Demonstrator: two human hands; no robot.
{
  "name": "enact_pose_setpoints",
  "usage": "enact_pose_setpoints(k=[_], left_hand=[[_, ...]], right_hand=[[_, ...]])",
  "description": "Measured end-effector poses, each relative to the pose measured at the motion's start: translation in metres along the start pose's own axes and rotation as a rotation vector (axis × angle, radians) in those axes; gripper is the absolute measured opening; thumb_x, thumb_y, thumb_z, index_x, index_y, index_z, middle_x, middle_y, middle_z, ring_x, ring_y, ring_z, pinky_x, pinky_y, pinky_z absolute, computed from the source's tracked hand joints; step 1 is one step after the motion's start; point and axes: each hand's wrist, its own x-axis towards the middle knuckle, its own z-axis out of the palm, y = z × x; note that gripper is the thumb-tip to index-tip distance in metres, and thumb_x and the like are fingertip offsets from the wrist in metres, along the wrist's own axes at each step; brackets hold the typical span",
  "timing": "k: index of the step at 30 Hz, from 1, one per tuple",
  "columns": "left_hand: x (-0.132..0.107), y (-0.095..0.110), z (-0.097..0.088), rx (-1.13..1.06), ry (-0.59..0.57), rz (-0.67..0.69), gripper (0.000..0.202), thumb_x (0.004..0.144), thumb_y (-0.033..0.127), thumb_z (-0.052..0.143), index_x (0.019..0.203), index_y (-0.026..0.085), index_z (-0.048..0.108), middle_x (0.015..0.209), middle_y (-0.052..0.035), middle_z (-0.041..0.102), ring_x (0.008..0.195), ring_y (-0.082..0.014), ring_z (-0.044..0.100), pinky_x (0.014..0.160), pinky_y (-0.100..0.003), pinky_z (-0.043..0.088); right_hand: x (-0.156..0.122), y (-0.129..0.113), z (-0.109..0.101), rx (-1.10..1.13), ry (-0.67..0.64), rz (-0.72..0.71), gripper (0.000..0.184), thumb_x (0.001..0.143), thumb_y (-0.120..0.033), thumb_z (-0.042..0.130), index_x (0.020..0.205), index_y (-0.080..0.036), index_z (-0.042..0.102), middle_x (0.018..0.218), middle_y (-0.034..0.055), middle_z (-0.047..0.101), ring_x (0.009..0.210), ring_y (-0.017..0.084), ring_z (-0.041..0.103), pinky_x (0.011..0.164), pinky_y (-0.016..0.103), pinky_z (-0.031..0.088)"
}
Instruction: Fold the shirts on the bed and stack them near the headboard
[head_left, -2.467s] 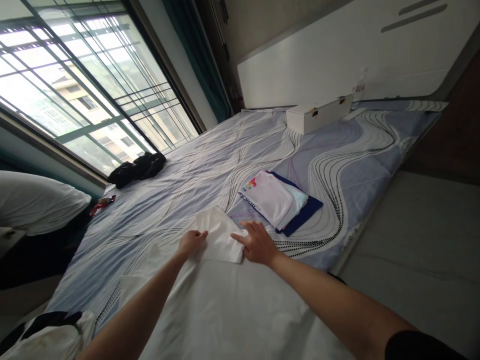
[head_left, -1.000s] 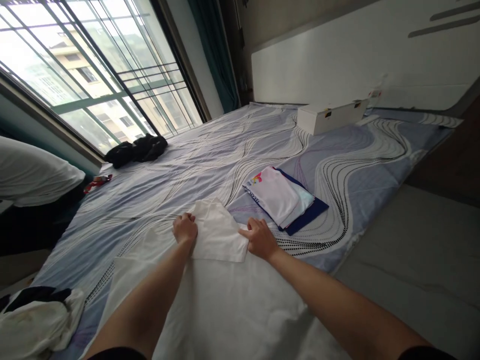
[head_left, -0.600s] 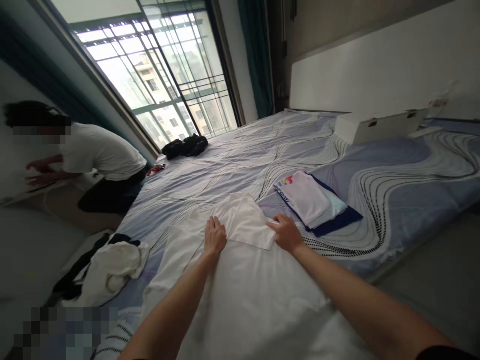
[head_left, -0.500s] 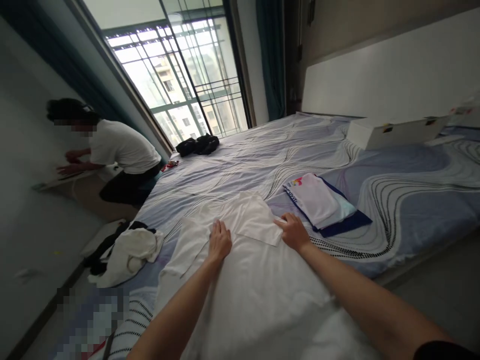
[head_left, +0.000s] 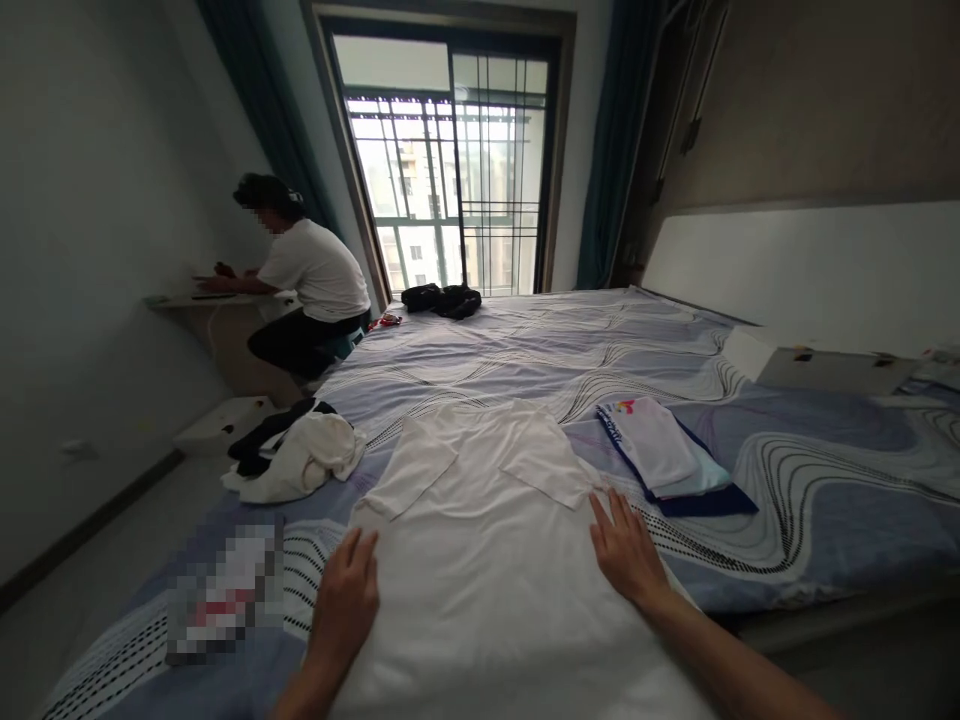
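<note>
A white T-shirt (head_left: 480, 570) lies spread on the bed in front of me, with its collar end pointing away and both short sleeves lying over its front. At the shirt's left edge is my left hand (head_left: 347, 595), open, its fingers stretched forward. My right hand (head_left: 626, 545) rests at the right edge, just below the right sleeve, with its fingers spread and flat. Neither hand grips the cloth. To the right of the shirt is a stack of folded clothes (head_left: 660, 450), white and pale blue over dark blue.
A rumpled pile of white and black clothes (head_left: 300, 460) lies at the bed's left edge. Black bundled things (head_left: 441, 300) sit at the far end. A white box (head_left: 817, 365) stands at the right. A person (head_left: 315, 270) sits at a small desk on the left.
My left hand has moved from the shirt's upper part to its left edge, nearer me. My right hand has come off the right sleeve's end and opened flat. The view has levelled.
</note>
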Motion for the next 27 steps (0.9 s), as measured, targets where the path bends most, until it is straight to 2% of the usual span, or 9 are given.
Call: enact_pose_setpoints(k=[4,6,9,12,15,17,22,24,27], left_hand=[[0.034,-0.031,-0.007,0.015,0.019,-0.176,0.043,0.093,0.031,0.041,0.127,0.012,0.058,0.118,-0.0163,0.062,0.114,-0.0294,0.058,0.104,-0.044,0.044],[0.051,-0.035,-0.005,-0.017,-0.014,-0.210,0.044,0.093,0.034,0.041,0.130,0.016,0.056,0.115,-0.0136,0.063,0.109,-0.0282,0.060,0.098,-0.041,0.047],[0.070,-0.038,0.001,-0.089,-0.100,-0.207,0.041,0.094,0.039,0.041,0.128,0.024,0.058,0.116,-0.0092,0.063,0.102,-0.0250,0.063,0.081,-0.033,0.050],[0.080,-0.043,0.003,-0.152,-0.166,-0.199,0.034,0.095,0.045,0.041,0.111,0.026,0.064,0.116,-0.0061,0.063,0.091,-0.0222,0.066,0.067,-0.030,0.045],[0.083,-0.050,0.003,-0.192,-0.164,-0.206,0.031,0.096,0.043,0.038,0.099,0.025,0.063,0.112,-0.0050,0.064,0.084,-0.0205,0.065,0.062,-0.029,0.041],[0.082,-0.053,0.003,-0.206,-0.154,-0.213,0.031,0.097,0.039,0.035,0.098,0.024,0.062,0.111,-0.0052,0.064,0.083,-0.0204,0.064,0.062,-0.030,0.040],[0.084,-0.057,0.004,-0.247,-0.183,-0.244,0.033,0.096,0.038,0.036,0.117,0.028,0.060,0.116,-0.0043,0.064,0.090,-0.0216,0.066,0.064,-0.030,0.042],[0.085,-0.059,0.005,-0.255,-0.194,-0.233,0.032,0.096,0.038,0.035,0.110,0.027,0.062,0.114,-0.0041,0.065,0.090,-0.0217,0.066,0.066,-0.030,0.044],[0.087,-0.062,0.006,-0.300,-0.132,-0.210,0.029,0.096,0.036,0.035,0.100,0.024,0.062,0.108,-0.0057,0.066,0.091,-0.0221,0.066,0.073,-0.031,0.047]], right_hand=[[-0.032,-0.017,0.000,-0.024,-0.027,0.020,0.058,0.098,-0.034,0.036,0.152,-0.014,0.043,0.159,0.0183,0.035,0.147,0.035,0.029,0.117,0.052,0.024],[-0.037,-0.033,-0.002,-0.014,-0.023,0.045,0.057,0.095,-0.029,0.039,0.149,-0.012,0.047,0.157,0.0204,0.037,0.145,0.036,0.032,0.116,0.054,0.025],[-0.030,-0.062,-0.009,0.043,0.012,0.037,0.055,0.092,-0.020,0.041,0.145,-0.013,0.053,0.151,0.0200,0.046,0.140,0.034,0.040,0.115,0.052,0.028],[-0.006,-0.098,-0.016,0.171,0.055,-0.038,0.046,0.095,-0.022,0.041,0.136,-0.017,0.060,0.139,0.0165,0.056,0.129,0.029,0.050,0.111,0.043,0.034],[0.030,-0.140,-0.018,0.311,0.055,-0.096,0.036,0.099,-0.029,0.040,0.124,-0.023,0.065,0.120,0.0110,0.065,0.113,0.024,0.059,0.102,0.037,0.041],[0.060,-0.172,-0.017,0.391,0.028,-0.085,0.032,0.100,-0.032,0.042,0.118,-0.024,0.067,0.110,0.0089,0.068,0.105,0.023,0.062,0.097,0.034,0.042],[0.137,-0.246,-0.013,0.531,-0.100,0.135,0.037,0.097,-0.050,0.049,0.110,-0.022,0.071,0.109,0.0091,0.071,0.103,0.024,0.065,0.093,0.034,0.041],[0.156,-0.265,-0.012,0.541,-0.121,0.224,0.037,0.094,-0.051,0.052,0.106,-0.022,0.072,0.110,0.0091,0.071,0.105,0.025,0.065,0.093,0.036,0.040],[0.167,-0.277,-0.008,0.535,-0.103,0.276,0.030,0.095,-0.040,0.051,0.097,-0.021,0.073,0.109,0.0101,0.071,0.105,0.027,0.064,0.093,0.038,0.038]])
